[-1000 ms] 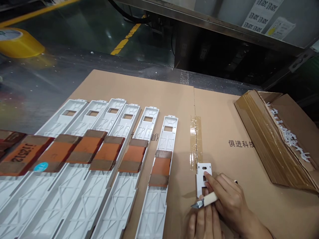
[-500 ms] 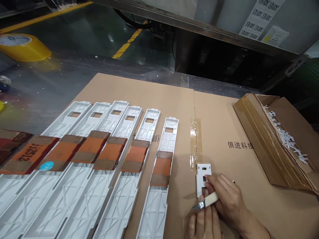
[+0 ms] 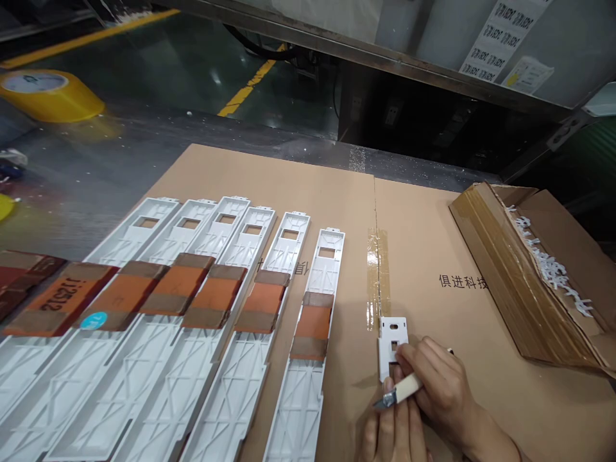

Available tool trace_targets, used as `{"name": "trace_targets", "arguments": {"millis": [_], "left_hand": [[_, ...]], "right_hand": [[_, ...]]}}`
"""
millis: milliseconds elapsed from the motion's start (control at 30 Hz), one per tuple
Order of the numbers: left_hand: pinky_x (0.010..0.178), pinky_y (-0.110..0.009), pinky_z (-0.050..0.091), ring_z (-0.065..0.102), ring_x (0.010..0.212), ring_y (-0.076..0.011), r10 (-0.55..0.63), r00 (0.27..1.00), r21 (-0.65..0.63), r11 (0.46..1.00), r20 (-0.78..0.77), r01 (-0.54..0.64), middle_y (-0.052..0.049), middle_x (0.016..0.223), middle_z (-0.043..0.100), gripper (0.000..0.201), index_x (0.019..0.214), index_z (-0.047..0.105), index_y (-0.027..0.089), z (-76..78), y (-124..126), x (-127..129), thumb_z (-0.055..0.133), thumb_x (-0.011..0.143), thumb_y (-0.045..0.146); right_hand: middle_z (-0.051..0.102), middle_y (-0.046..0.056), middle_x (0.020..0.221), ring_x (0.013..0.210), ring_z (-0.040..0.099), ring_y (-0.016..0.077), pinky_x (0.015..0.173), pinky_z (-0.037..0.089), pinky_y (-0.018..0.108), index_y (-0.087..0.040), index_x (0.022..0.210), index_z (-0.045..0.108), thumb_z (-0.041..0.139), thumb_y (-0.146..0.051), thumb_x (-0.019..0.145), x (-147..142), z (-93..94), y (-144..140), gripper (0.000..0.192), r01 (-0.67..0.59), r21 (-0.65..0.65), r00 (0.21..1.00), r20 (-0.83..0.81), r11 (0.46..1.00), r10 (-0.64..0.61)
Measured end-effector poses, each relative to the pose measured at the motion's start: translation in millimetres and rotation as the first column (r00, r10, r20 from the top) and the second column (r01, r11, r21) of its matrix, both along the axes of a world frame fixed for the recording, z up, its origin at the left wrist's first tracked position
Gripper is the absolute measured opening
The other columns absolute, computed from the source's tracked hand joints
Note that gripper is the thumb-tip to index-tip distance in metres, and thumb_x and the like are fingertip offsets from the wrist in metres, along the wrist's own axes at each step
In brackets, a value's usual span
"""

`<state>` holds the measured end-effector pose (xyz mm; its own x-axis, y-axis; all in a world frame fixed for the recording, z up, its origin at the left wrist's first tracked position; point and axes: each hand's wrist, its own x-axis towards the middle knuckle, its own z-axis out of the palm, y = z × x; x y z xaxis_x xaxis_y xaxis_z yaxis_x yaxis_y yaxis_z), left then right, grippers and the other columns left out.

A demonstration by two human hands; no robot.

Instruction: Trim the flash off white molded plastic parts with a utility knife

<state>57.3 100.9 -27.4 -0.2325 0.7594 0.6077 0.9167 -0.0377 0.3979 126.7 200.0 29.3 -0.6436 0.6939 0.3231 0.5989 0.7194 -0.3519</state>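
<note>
My right hand (image 3: 445,378) is closed around a utility knife (image 3: 408,387) with a pale handle. Its blade points left, over the fingers of my left hand (image 3: 397,433). A small white plastic bracket (image 3: 393,330) with cut-out holes lies on the cardboard, and its lower end runs under my fingers. The left fingers are pressed together at that end, gripping it. My right thumb and forefinger are beside its square hole. To the left lies a long white plastic strip (image 3: 312,269) with an orange and brown taped block (image 3: 311,326) across it.
Several similar strips (image 3: 289,256) with blocks lie side by side at left. A cardboard box (image 3: 510,295) holding small white plastic pieces (image 3: 553,269) stands at right. Yellow tape (image 3: 72,102) sits at far left. A metal frame (image 3: 385,64) crosses behind the cardboard sheet (image 3: 337,186).
The knife blade has turned slightly, showing its flat side more. Both hands and the bracket stay in nearly the same place; the view has shifted a little.
</note>
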Motion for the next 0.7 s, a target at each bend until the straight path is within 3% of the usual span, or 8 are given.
{"name": "trace_targets", "arguments": {"millis": [100,167,267,367,533,700], "left_hand": [[0.071,-0.037,0.035,0.059,0.084,-0.0183,0.076,0.994,0.031,0.996,0.075,-0.078,-0.005,0.081,0.073,0.045,0.086,0.068,0.016,0.8,2,5,0.025,0.094,0.024],[0.07,-0.036,0.035,0.059,0.09,-0.0179,0.061,0.998,0.007,0.998,0.009,-0.061,-0.005,0.087,0.073,0.043,0.089,0.069,0.015,1.7,3,5,0.027,0.091,0.021],[0.071,-0.035,0.035,0.058,0.097,-0.0168,0.038,0.997,-0.027,0.999,-0.066,-0.04,-0.005,0.094,0.073,0.04,0.093,0.069,0.014,3.5,3,2,0.03,0.086,0.016],[0.072,-0.034,0.035,0.058,0.096,-0.0161,0.049,0.997,-0.034,0.998,-0.054,-0.051,-0.004,0.094,0.074,0.039,0.093,0.069,0.014,5.0,3,1,0.03,0.084,0.015],[0.072,-0.034,0.035,0.059,0.096,-0.0162,0.042,0.998,-0.027,0.999,-0.052,-0.044,-0.005,0.093,0.074,0.04,0.092,0.068,0.014,5.4,3,2,0.029,0.086,0.015],[0.072,-0.034,0.035,0.06,0.095,-0.0165,0.039,0.996,-0.017,0.999,-0.075,-0.04,-0.005,0.093,0.074,0.042,0.09,0.069,0.015,3.2,4,0,0.028,0.087,0.016]], "right_hand": [[0.06,0.004,0.078,0.068,0.054,0.015,0.059,0.045,0.027,-0.016,0.108,0.051,0.054,-0.016,0.09,9,0.2,-2,0.018,0.092,-0.105,0.996,0.004,0.99,-0.092],[0.064,0.005,0.088,0.077,0.06,0.016,0.064,0.05,0.027,-0.018,0.112,0.049,0.055,-0.031,0.091,17,4.3,-1,0.025,0.187,-0.213,0.981,0.093,0.959,-0.171],[0.065,0.005,0.099,0.09,0.062,0.0165,0.071,0.052,0.027,-0.022,0.115,0.047,0.047,-0.042,0.094,27,14.9,1,0.029,0.269,-0.271,0.951,0.225,0.924,-0.211],[0.064,0.0,0.095,0.088,0.06,0.0146,0.071,0.049,0.026,-0.027,0.109,0.051,0.036,-0.035,0.099,31,24.4,3,0.02,0.258,-0.212,0.942,0.272,0.942,-0.197],[0.06,-0.001,0.076,0.071,0.056,0.0165,0.063,0.039,0.028,-0.024,0.09,0.057,0.036,-0.035,0.099,31,29.1,1,0.025,0.244,-0.012,0.912,0.342,0.97,-0.226],[0.06,0.0,0.071,0.067,0.055,0.0165,0.061,0.036,0.029,-0.023,0.085,0.059,0.034,-0.034,0.1,30,28.3,2,0.031,0.216,0.069,0.902,0.367,0.974,-0.226]]}}
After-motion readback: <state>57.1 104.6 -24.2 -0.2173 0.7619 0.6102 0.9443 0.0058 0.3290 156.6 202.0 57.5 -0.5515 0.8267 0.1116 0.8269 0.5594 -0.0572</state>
